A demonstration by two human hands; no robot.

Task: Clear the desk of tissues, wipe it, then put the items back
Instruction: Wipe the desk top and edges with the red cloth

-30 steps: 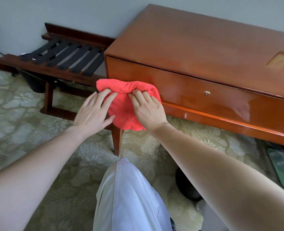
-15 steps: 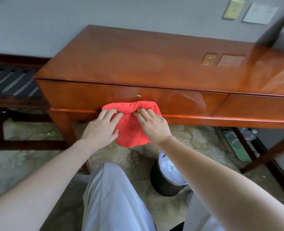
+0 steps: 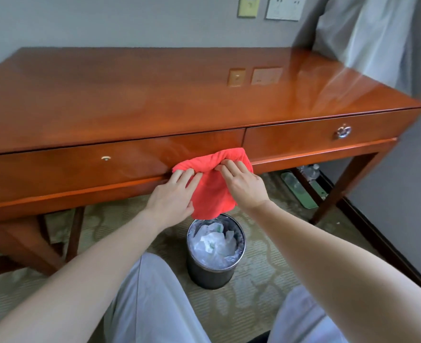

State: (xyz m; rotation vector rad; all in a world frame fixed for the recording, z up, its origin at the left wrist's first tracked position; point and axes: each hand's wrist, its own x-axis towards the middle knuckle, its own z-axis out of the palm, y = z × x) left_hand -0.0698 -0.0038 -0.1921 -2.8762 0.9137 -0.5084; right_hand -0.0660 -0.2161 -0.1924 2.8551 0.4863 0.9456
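Note:
A red cloth (image 3: 213, 191) hangs in front of the wooden desk (image 3: 155, 95), against the lower front rail between the two drawers. My left hand (image 3: 173, 196) grips its left upper edge with curled fingers. My right hand (image 3: 244, 183) pinches the right upper edge. The cloth's lower part droops between my hands. Nothing lies on the glossy desk top. Directly below the cloth stands a dark round bin (image 3: 215, 251) with a clear liner and crumpled white tissues inside.
The left drawer has a small keyhole (image 3: 105, 158), the right drawer a metal knob (image 3: 342, 131). A pale curtain (image 3: 367, 33) hangs at the right. Wall plates (image 3: 247, 6) sit above the desk. Bottles and a green object (image 3: 301, 191) lie on the carpet under the desk's right end.
Both hands have carried the red cloth to the right along the desk's front, from the left corner to the gap between the drawers. The bin has come fully into view.

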